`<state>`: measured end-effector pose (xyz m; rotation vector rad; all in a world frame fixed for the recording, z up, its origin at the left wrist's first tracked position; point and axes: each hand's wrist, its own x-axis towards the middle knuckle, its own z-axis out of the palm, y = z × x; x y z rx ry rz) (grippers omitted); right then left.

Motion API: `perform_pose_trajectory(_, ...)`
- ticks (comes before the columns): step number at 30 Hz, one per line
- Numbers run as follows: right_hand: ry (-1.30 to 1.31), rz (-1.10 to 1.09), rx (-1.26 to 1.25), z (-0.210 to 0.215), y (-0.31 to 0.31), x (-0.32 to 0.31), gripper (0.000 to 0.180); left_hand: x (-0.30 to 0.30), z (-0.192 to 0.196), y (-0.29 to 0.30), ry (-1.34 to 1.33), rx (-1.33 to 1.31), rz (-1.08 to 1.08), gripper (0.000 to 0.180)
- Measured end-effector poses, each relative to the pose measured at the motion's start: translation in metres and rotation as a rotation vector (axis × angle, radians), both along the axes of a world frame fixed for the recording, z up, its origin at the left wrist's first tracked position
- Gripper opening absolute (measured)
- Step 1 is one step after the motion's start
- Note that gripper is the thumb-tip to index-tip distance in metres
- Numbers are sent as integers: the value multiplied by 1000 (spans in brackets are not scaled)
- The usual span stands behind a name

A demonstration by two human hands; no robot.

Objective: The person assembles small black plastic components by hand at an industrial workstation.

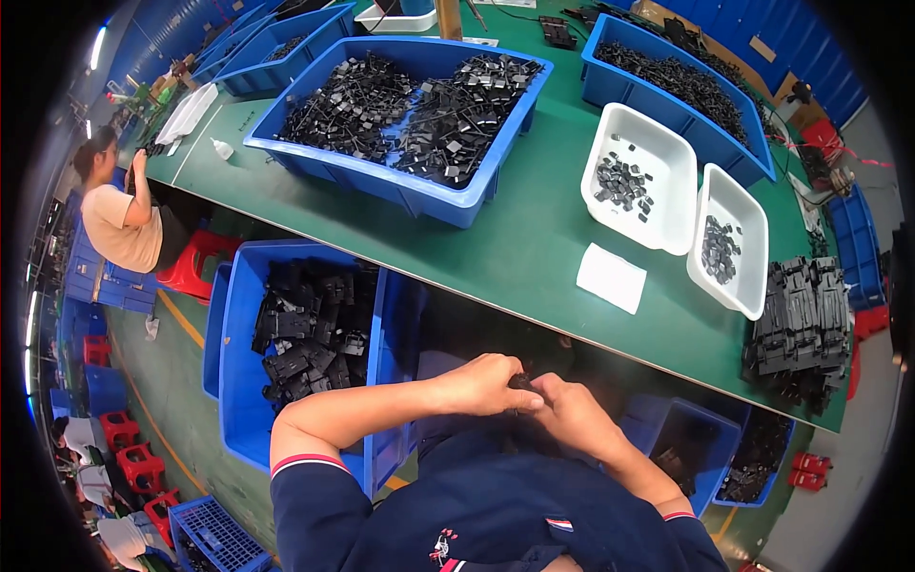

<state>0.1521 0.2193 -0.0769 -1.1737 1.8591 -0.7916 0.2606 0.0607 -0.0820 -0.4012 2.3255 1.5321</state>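
A small black part is pinched between both hands, low and below the counter edge. The left hand is closed on it from nine o'clock, the right hand from three o'clock, fingers pressed together. A fitting step seems in hand; a firm squeeze is probably called for. A blue bin of black pieces sits at nine o'clock.

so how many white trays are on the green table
3. One white plastic tray sits right of the big blue bin, a second beside it nearer the table's right end, and a third at the far edge, partly cut off. Others may be hidden.
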Motion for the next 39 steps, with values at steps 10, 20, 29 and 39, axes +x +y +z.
perform_pose_trajectory(10, -118, 45, -91, -3, 20, -3, 38, 4, -4, 14, -227, 312, -21, 33)
perform_pose_trajectory(20, -600, 414, -98, 17, 35, -21, 31, 4, 22, 21, -452, 724, -297, 45)
perform_pose_trajectory(29, -866, 600, -182, 24, 64, -6, 31, 22, 55, 42, -332, 790, -547, 51)
perform_pose_trajectory(39, -905, 618, -205, 25, 72, -9, 33, 30, 71, 50, -162, 678, -462, 42)
